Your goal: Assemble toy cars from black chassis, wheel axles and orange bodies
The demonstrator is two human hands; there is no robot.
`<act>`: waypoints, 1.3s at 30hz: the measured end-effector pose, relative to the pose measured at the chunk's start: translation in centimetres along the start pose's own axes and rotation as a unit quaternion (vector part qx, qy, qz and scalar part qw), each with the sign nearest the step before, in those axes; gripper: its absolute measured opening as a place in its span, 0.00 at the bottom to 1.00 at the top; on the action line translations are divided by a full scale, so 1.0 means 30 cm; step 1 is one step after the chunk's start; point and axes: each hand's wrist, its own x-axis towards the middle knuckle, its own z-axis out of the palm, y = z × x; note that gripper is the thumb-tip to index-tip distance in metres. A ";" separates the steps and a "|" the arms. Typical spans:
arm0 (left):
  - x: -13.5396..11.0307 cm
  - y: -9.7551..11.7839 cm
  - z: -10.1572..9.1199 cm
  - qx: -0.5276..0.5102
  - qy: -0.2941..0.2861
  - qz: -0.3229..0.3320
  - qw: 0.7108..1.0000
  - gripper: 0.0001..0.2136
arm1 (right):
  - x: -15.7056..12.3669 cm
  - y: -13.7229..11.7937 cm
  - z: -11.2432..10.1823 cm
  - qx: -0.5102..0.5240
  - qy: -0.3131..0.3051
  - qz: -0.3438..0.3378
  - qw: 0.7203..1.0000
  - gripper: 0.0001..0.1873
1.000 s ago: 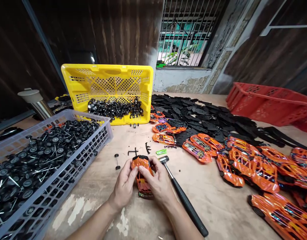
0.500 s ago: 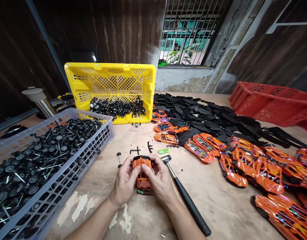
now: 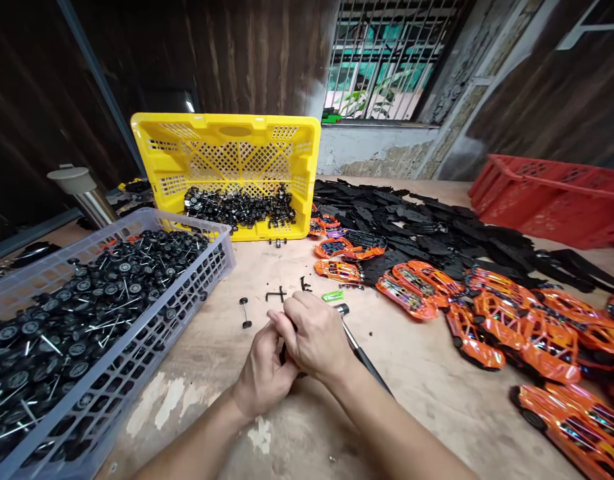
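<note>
My left hand (image 3: 267,363) and my right hand (image 3: 319,333) are closed together over the table. Between them is a toy car, almost fully covered by the fingers; just a dark sliver of it (image 3: 283,353) shows. The right hand lies over the top, its fingers folded across the left thumb side. Beside the right wrist a hammer (image 3: 367,363) rests on the wood, partly behind the forearm. Beyond the hands lie a wheel axle (image 3: 245,313), black plastic pieces (image 3: 275,295) and a small green part (image 3: 333,295).
A clear-plastic crate (image 3: 141,333) of wheel axles stands at left. Behind it a yellow basket (image 3: 239,160) on its side holds more axles. Orange toy cars (image 3: 547,347) cover the right, with black chassis pieces (image 3: 407,220) behind them. A red crate (image 3: 547,200) and a steel tumbler (image 3: 89,197) stand farther back.
My right hand has rolled over the toy car, and both hands now cover it. Earlier its orange top was visible under both thumbs. The camera view has shifted slightly.
</note>
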 end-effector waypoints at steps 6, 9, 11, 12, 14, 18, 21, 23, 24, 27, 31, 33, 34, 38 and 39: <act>0.000 0.006 0.000 0.053 0.037 0.056 0.996 0.18 | 0.052 -0.010 0.032 -0.087 -0.030 -0.009 0.996 0.24; 0.006 0.004 -0.005 0.034 0.034 0.020 0.999 0.14 | 0.042 0.012 0.032 -0.018 -0.015 0.023 0.999 0.25; 0.008 0.003 -0.006 0.017 0.034 -0.023 0.999 0.10 | 0.020 0.035 0.028 0.085 0.012 0.070 0.994 0.26; 0.008 0.003 -0.005 0.010 0.031 -0.039 0.999 0.08 | 0.005 0.047 0.026 0.133 0.035 0.106 0.985 0.26; 0.005 0.007 -0.002 0.010 0.019 -0.046 0.999 0.07 | -0.026 0.066 0.029 0.183 0.089 0.177 0.963 0.27; -0.003 0.023 0.009 0.036 -0.003 -0.004 0.999 0.06 | -0.064 0.077 0.059 0.182 0.148 0.223 0.946 0.29; -0.001 0.032 0.017 0.045 -0.002 0.012 0.999 0.06 | -0.068 0.084 0.088 0.221 0.178 0.259 0.923 0.30; 0.004 0.036 0.018 0.051 -0.003 -0.005 0.999 0.07 | -0.070 0.092 0.097 0.257 0.199 0.306 0.895 0.30; 0.008 0.038 0.017 0.056 -0.006 -0.017 0.998 0.08 | -0.072 0.094 0.095 0.267 0.201 0.324 0.885 0.30; 0.012 0.054 0.015 0.086 -0.016 -0.020 0.996 0.08 | -0.079 0.086 0.062 0.230 0.162 0.283 0.917 0.27; 0.001 0.088 0.028 0.114 -0.010 0.030 0.993 0.08 | -0.070 0.052 -0.006 0.091 0.099 0.100 0.986 0.23; -0.001 0.099 0.041 0.126 -0.009 0.044 0.991 0.08 | -0.060 0.044 -0.023 0.053 0.093 0.054 0.993 0.22; 0.001 0.101 0.047 0.133 -0.013 0.048 0.990 0.08 | -0.056 0.044 -0.023 0.048 0.097 0.048 0.993 0.22; 0.019 0.105 0.047 0.163 -0.036 0.047 0.985 0.08 | -0.076 0.064 0.019 0.114 0.147 0.134 0.973 0.24; 0.020 0.107 0.036 0.168 -0.051 0.040 0.984 0.09 | -0.094 0.072 0.035 0.148 0.164 0.182 0.958 0.26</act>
